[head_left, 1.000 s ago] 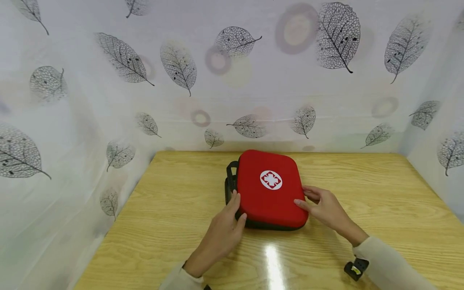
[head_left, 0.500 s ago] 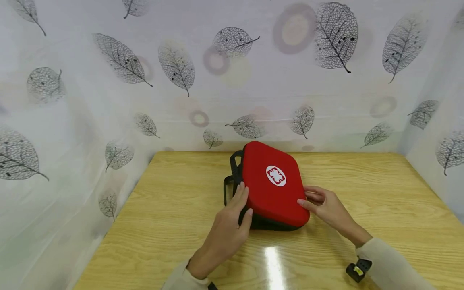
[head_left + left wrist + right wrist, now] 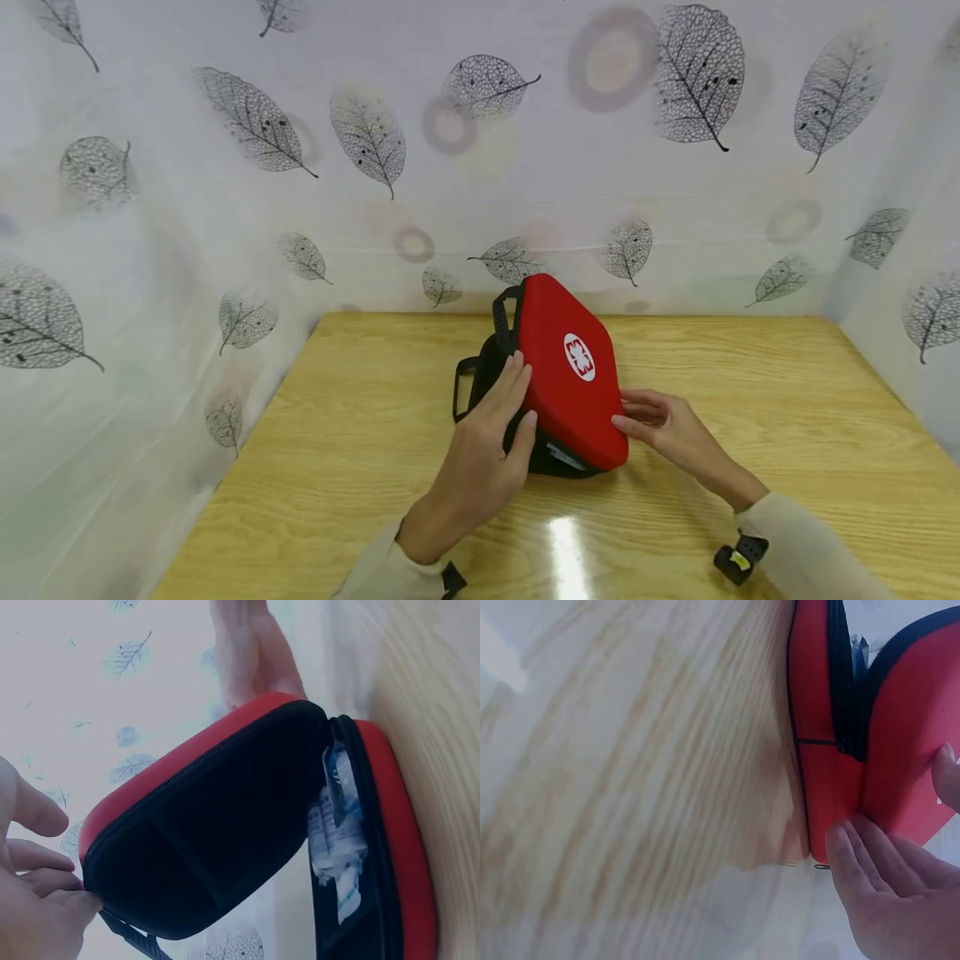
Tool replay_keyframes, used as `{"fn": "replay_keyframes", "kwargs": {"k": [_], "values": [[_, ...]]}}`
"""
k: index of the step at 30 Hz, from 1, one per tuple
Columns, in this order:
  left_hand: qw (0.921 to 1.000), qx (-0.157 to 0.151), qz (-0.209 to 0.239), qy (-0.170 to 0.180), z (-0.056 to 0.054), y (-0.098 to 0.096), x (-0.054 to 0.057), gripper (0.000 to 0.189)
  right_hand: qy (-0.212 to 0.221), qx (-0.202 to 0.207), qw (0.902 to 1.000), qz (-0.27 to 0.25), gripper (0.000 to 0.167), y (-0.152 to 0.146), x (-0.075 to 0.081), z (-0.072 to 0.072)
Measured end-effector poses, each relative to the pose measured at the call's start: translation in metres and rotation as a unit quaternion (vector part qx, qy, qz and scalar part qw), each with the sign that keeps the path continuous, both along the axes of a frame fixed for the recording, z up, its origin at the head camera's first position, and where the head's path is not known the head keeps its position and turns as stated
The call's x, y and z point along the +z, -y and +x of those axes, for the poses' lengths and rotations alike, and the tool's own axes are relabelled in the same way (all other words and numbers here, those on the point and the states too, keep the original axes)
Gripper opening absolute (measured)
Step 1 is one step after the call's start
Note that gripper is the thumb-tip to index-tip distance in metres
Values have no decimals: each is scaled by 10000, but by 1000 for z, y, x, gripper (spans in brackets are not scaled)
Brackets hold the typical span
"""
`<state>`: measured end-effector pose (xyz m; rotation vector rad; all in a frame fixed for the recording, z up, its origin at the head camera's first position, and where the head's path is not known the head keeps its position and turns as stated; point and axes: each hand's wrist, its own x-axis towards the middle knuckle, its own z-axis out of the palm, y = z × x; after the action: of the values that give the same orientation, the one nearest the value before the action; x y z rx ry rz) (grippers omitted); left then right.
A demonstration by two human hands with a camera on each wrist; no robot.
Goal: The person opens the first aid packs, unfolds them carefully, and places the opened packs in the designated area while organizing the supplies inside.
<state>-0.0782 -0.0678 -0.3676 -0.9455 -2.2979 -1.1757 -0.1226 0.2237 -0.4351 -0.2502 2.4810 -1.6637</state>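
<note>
A red first aid kit (image 3: 555,408) with a white cross badge lies on the table, its lid tilted up from the left. My left hand (image 3: 480,454) holds the lid at its front left corner, fingers along the edge and thumb at the front. In the left wrist view the black inside of the lid (image 3: 187,847) shows, and clear plastic packets (image 3: 337,832) sit in the base. My right hand (image 3: 675,433) grips the hinge side, thumb on the lid and fingers at the seam.
Two black carry handles (image 3: 504,321) stick out on the kit's left side, one on the lid and one on the base. Behind the wooden table (image 3: 360,375) hangs a pale curtain (image 3: 555,192) with a leaf print.
The lid's left side has risen, and my left hand has moved up and right with it. The gap between lid and base has widened. My right hand stays at the right side.
</note>
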Motion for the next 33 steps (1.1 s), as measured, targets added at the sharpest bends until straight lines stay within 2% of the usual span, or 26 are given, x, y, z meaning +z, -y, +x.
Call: {"fn": "replay_keyframes", "kwargs": {"k": [6,11,17,20,26,31,33], "values": [[9981,-463,341,-235,-5,-9,3,57,-156,37,9998,-95,60,-5,5,2],[9944,-820,667,-75,-7,-16,6,57,-534,263,9981,-177,56,-7,10,2],[9877,-1159,1038,134,-9,-25,10,56,-1204,472,9912,263,47,-3,22,2],[9851,-1273,1145,137,-11,-30,11,57,-1449,494,9874,393,44,2,32,5],[9792,-1510,1346,142,-12,-37,14,59,-2032,376,9776,402,42,13,63,15],[9716,-1793,1524,245,-12,-41,16,61,-2629,173,9640,371,41,22,85,24],[9686,-1894,1584,286,-13,-42,16,62,-2929,189,9553,363,42,26,94,27]]}}
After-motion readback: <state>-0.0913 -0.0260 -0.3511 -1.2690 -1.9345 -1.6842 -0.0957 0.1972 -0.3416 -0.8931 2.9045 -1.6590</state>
